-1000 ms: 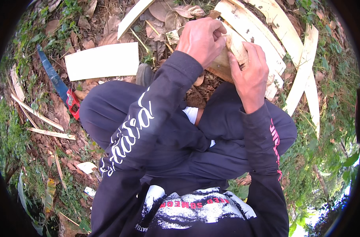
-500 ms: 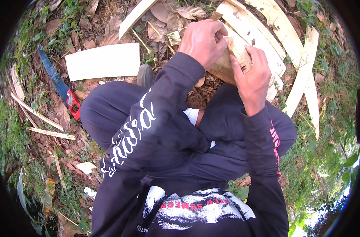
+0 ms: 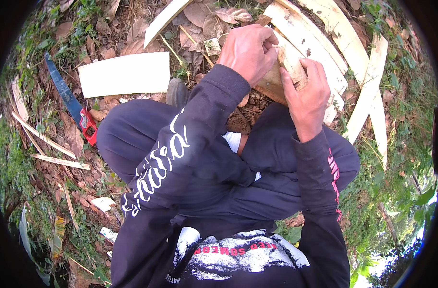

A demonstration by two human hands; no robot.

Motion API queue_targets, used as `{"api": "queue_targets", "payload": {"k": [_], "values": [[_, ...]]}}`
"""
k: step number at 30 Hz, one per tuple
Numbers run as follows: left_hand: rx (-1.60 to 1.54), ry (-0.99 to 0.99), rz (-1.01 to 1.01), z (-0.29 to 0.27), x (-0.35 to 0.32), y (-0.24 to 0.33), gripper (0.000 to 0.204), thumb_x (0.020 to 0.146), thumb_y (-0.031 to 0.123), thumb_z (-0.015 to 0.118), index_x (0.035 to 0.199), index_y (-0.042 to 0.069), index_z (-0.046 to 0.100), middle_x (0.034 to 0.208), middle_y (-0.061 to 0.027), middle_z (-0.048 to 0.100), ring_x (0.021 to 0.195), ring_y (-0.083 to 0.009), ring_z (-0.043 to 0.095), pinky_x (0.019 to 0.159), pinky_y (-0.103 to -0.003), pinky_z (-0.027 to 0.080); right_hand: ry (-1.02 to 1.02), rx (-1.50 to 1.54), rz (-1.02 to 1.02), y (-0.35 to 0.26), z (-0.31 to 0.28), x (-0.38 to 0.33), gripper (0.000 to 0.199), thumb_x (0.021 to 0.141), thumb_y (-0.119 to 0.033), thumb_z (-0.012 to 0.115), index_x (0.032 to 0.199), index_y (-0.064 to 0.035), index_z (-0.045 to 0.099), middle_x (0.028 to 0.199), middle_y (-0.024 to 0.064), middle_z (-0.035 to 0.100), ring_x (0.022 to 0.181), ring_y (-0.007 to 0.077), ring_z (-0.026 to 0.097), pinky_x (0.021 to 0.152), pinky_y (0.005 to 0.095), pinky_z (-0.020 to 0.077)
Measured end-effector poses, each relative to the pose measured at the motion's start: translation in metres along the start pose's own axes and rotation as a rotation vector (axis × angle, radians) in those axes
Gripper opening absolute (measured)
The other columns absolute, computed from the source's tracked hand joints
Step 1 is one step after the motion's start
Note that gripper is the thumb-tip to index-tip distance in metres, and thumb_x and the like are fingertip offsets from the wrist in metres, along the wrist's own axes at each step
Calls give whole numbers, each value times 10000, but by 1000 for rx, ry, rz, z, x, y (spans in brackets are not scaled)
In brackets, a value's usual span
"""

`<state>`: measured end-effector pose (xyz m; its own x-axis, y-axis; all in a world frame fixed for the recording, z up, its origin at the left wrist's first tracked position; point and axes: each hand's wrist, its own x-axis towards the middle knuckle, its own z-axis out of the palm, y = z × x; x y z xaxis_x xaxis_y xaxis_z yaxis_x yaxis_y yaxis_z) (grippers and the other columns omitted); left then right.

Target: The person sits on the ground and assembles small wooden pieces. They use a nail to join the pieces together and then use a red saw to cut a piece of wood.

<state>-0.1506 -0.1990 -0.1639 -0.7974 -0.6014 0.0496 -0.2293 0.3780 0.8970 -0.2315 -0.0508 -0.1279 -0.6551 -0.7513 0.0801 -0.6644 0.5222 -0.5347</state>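
My left hand (image 3: 250,54) is closed in a pinch, thumb against curled fingers, over the far end of the boards; whatever lies in the pinch is hidden. Just right of it, my right hand (image 3: 307,93) grips the lower end of a small tan, wrinkled-looking piece (image 3: 292,61) between thumb and fingers. Its exact kind is unclear. The upper end of this piece reaches close to my left fingertips. Below both hands lies a pale wooden board (image 3: 270,82), partly covered by them.
Pale planks (image 3: 307,31) lie stacked beyond my hands, with crossed wood strips (image 3: 367,93) at the right. Left of my folded legs are a rectangular board (image 3: 125,74) and a handsaw (image 3: 67,96) with a red handle. Dry leaves and thin offcuts (image 3: 46,134) litter the ground.
The tan piece has turned slightly between my hands, and more of its face shows. Both hands stay in almost the same place.
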Motion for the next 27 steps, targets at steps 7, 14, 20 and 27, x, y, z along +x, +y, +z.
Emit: {"api": "queue_targets", "payload": {"k": [7,14,20,27], "values": [[29,-71,-49,-4,3,2,214,792,131,729,953,-10,718,821,-101,694,731,-174,676,701,-300,554,12,11,15,0,2,2,354,786,-106,745,1047,64,578,1029,215,592,985,382,577,872,440,473],[101,-64,-109,-30,1,22,216,890,108,626,1044,-13,716,861,-116,715,745,-165,688,692,-289,544,45,-17,-5,-2,4,1,391,736,-62,733,1077,50,576,1053,193,582,992,364,559,875,435,465],[-88,-173,-354,-39,-3,42,204,997,17,477,1078,-40,656,882,-76,684,761,-105,621,700,-232,493,37,52,67,0,5,-1,443,682,-47,754,1083,28,583,1027,156,553,946,338,545,839,433,454],[-126,-104,-624,-21,-2,54,145,995,59,540,1113,-23,521,830,-95,671,663,-70,555,626,-185,445,-8,146,115,5,3,0,511,638,-13,757,1118,48,591,1018,139,545,905,323,552,784,427,452]]}}
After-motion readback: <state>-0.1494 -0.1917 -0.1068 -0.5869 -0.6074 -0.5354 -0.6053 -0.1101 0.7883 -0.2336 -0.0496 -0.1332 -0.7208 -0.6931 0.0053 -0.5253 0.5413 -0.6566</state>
